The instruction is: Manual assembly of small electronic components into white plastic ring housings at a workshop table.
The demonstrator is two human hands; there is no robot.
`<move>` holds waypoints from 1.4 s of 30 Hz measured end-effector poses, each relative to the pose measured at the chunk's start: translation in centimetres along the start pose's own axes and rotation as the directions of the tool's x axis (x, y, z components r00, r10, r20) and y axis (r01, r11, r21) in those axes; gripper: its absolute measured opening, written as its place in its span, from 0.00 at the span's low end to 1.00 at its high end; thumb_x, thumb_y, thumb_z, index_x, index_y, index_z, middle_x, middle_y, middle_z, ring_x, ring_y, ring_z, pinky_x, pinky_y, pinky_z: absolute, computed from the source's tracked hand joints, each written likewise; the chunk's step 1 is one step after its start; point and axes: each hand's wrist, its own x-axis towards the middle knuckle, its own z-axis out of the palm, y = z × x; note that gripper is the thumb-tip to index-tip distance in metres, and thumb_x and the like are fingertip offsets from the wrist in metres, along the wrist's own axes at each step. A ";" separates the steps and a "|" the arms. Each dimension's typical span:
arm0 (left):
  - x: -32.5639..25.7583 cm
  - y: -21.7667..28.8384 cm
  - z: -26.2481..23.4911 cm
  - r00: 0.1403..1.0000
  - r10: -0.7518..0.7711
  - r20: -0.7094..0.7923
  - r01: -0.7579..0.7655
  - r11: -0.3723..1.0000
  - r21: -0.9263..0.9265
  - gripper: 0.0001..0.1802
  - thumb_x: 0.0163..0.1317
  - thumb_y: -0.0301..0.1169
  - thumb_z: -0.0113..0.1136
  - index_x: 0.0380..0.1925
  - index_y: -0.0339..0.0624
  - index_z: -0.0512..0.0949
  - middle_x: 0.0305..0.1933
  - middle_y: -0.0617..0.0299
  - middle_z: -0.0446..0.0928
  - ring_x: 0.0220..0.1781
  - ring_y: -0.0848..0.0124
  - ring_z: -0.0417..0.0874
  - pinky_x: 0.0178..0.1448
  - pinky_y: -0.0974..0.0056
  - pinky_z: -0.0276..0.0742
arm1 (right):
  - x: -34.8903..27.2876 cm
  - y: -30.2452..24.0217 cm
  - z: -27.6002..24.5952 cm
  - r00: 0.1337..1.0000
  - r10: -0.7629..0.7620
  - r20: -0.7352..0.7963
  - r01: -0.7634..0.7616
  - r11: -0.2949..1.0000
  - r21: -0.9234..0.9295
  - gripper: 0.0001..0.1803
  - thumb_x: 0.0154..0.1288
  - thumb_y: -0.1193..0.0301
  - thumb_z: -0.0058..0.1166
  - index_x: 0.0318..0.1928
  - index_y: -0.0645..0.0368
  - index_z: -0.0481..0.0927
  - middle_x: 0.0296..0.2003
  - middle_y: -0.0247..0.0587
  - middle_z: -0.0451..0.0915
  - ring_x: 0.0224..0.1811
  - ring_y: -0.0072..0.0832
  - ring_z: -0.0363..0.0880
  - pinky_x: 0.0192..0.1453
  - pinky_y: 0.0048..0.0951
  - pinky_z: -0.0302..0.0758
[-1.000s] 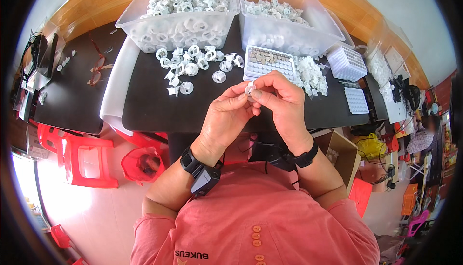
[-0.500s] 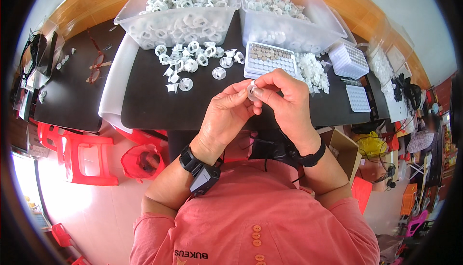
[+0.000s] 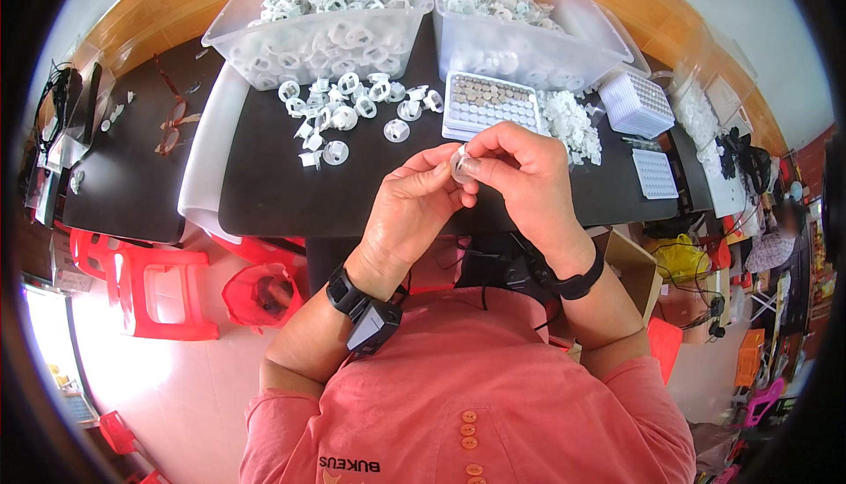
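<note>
Between both hands, above the near edge of the dark table (image 3: 291, 193), is a small round clear-and-white plastic part (image 3: 460, 167). My left hand (image 3: 419, 198) pinches it from the left with thumb and fingertips. From the right, my right hand (image 3: 522, 171) has its thumb and index finger closed on the same part; the fingers hide some of it. Just beyond them a white tray (image 3: 491, 123) holds rows of small round metal pieces, like button cells. Similar round plastic parts (image 3: 344, 117) lie loose to the left of the tray.
Two clear plastic bins (image 3: 330, 48) (image 3: 529, 48) full of white parts stand at the back. Small white pieces (image 3: 571, 127) are heaped right of the tray, near stacked trays (image 3: 636, 105) and a single tray (image 3: 655, 174). Red stools (image 3: 163, 295) stand at the lower left.
My right hand and wrist have shifted slightly at the part, which stays pinched between both hands. The whole view has moved a little.
</note>
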 end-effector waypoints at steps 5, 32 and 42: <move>-0.1 -0.1 0.2 0.999 0.001 -0.033 -0.002 1.000 -0.011 0.14 0.73 0.26 0.57 0.55 0.31 0.79 0.47 0.53 0.82 0.44 0.62 0.83 0.50 0.58 0.80 | -0.2 0.5 0.1 0.962 -0.272 -0.020 0.259 0.933 -0.250 0.02 0.65 0.84 0.56 0.34 0.67 0.79 0.27 0.38 0.82 0.24 0.20 0.80 0.29 0.24 0.76; -0.2 -0.2 0.0 1.000 0.003 -0.015 -0.002 0.999 0.040 0.13 0.73 0.25 0.56 0.54 0.32 0.80 0.46 0.53 0.81 0.44 0.61 0.82 0.51 0.58 0.79 | -0.7 1.4 -0.3 0.995 -0.100 -0.019 0.097 0.989 -0.110 0.03 0.64 0.83 0.58 0.37 0.65 0.78 0.27 0.37 0.81 0.24 0.19 0.81 0.28 0.23 0.76; -0.4 -0.1 0.2 1.000 -0.005 -0.024 0.007 0.997 0.072 0.16 0.71 0.28 0.59 0.55 0.31 0.78 0.47 0.53 0.81 0.44 0.60 0.83 0.49 0.56 0.77 | 1.1 1.2 -1.8 0.976 0.170 0.134 -0.190 0.970 0.149 0.09 0.64 0.82 0.60 0.42 0.64 0.75 0.31 0.36 0.76 0.28 0.23 0.81 0.31 0.26 0.78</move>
